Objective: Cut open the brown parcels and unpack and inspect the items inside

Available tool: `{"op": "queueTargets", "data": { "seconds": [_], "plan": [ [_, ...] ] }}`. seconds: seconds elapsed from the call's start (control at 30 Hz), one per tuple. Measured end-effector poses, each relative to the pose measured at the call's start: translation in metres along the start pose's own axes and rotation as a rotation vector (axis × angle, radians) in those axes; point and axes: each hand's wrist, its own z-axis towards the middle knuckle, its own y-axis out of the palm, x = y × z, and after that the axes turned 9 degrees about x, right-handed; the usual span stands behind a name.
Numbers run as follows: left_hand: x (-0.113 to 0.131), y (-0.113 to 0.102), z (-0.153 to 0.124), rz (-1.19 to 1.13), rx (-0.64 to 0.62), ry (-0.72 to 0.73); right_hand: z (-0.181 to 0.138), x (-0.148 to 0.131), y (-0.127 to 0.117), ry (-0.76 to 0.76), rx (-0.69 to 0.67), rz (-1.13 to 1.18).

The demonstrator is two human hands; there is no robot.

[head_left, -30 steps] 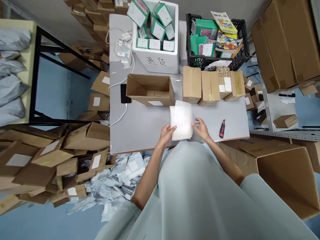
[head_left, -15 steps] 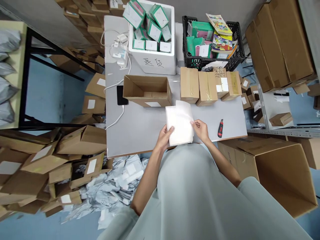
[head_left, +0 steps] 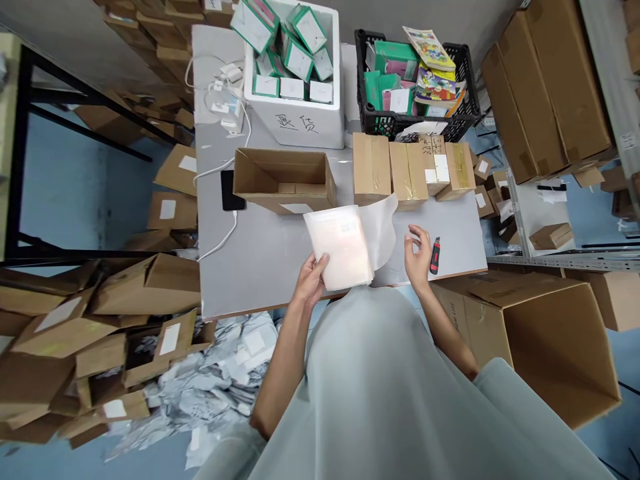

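My left hand (head_left: 313, 279) grips the near left corner of a stack of white label sheets (head_left: 341, 248) held just above the grey table (head_left: 260, 253). One thin translucent sheet (head_left: 384, 227) is peeled off the stack and curls to the right. Beside that loose sheet hovers my right hand (head_left: 417, 251), fingers curled and slightly apart, with nothing visibly in them. A red and black utility knife (head_left: 435, 255) lies just right of my right hand.
An open cardboard box (head_left: 283, 180) and several taped brown parcels (head_left: 407, 170) stand behind the sheets. Farther back are a white foam box (head_left: 295, 123) of green cartons and a black crate (head_left: 463, 80). A large open carton (head_left: 545, 340) sits at right; flattened boxes pile at left.
The left hand has lifted and tilted the stack leftward. The right hand has let go of the stack's edge and moved right as the top sheet peeled away.
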Motion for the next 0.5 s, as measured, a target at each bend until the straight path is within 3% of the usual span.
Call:
{"op": "queueTargets", "data": {
  "seconds": [0.07, 0.17, 0.37, 0.5],
  "plan": [
    [-0.001, 0.003, -0.001, 0.025, -0.01, 0.004, -0.001, -0.022, -0.004, -0.092, -0.033, 0.027],
    [-0.003, 0.009, -0.002, 0.028, -0.032, 0.001, -0.003, -0.037, 0.002, -0.036, -0.219, 0.046],
    [-0.007, 0.018, -0.003, 0.004, -0.043, -0.043, -0.015, -0.017, 0.018, 0.245, -0.542, 0.164],
    [-0.011, 0.021, -0.003, -0.004, -0.064, -0.09, -0.027, -0.011, 0.018, 0.341, -0.592, 0.309]
  ]
}}
